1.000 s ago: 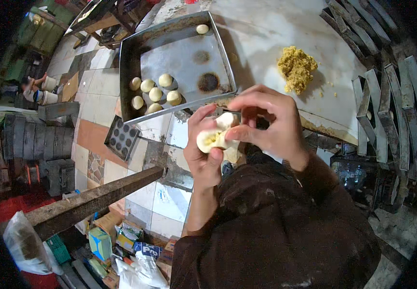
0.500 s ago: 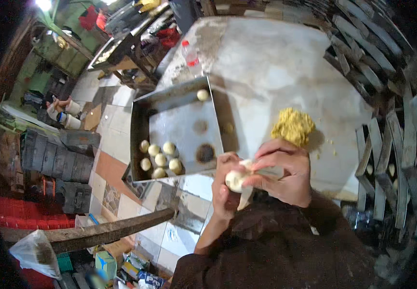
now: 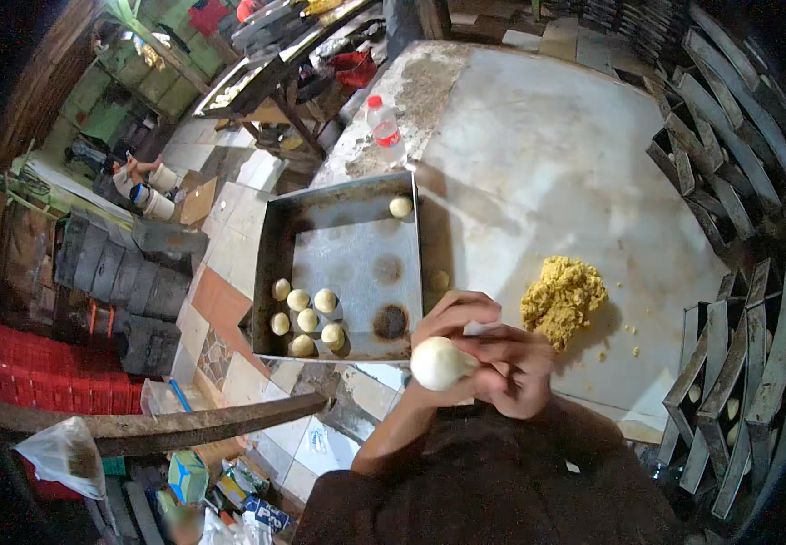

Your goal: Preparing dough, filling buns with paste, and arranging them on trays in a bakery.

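Observation:
A smooth pale dough ball [image 3: 438, 365] is held between my two hands, close to my body at the table's near edge. My left hand [image 3: 452, 313] curls around it from behind and below. From the other side, the bent fingers of my right hand [image 3: 518, 368] pinch a drawn-out tip of the dough; some of these fingers are blurred. Just beyond my right hand lies a crumbly yellow mound of filling [image 3: 563, 300] on the table. To the left sits a square metal tray [image 3: 338, 191] with several dough balls [image 3: 307, 319] in its near left part and one in the far right corner.
The pale tabletop [image 3: 538, 136] has yellow crumbs near the mound. A plastic bottle with a red cap [image 3: 382, 123] stands at its far left. Stacked metal trays [image 3: 729, 391] rise along the right. A wooden beam [image 3: 211, 427] juts in at lower left, above red crates [image 3: 57, 372].
My hands have turned the dough ball, and its smooth round side now faces up. My right hand has moved down and nearer to my body. The whole view has shifted slightly.

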{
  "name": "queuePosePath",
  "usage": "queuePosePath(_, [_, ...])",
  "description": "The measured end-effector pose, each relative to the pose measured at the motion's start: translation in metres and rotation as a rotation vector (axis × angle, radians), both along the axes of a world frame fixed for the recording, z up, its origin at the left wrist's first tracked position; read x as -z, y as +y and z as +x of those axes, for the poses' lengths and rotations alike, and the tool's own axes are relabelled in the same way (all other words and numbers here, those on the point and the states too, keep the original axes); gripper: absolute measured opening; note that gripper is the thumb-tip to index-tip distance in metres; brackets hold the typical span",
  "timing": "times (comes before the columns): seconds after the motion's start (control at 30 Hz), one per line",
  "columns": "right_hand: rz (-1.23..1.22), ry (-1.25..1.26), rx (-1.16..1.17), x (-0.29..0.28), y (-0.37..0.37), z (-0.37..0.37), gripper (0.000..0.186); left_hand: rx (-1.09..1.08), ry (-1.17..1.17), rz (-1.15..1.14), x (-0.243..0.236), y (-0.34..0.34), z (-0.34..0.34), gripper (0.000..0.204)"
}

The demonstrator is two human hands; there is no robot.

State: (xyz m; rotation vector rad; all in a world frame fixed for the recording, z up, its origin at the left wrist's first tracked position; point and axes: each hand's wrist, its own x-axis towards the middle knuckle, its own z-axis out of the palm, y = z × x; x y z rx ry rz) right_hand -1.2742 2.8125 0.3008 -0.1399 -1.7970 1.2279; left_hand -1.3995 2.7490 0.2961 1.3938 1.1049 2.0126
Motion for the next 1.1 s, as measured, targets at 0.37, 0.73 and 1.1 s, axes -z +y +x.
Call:
queuePosePath(0.37, [0.493, -0.330, -0.245, 0.043, -0.075, -0.141, 0.035, -0.282, -0.062, -0.461, 0.113, -0.101, -0.104, 0.016])
queuePosePath(0.73, [0.673, -1.225, -0.032, 0.194, 0.010, -0.239, 0.068, -0.757, 0.850, -1.049, 0.147, -0.144, -0.263, 0.050])
queuePosePath(1.1, [0.022, -0.588, -0.094, 0.114, -0.002, -0.146, 0.039, -0.577, 0.468, -0.654, 0.119, -0.078, -0.145, 0.056])
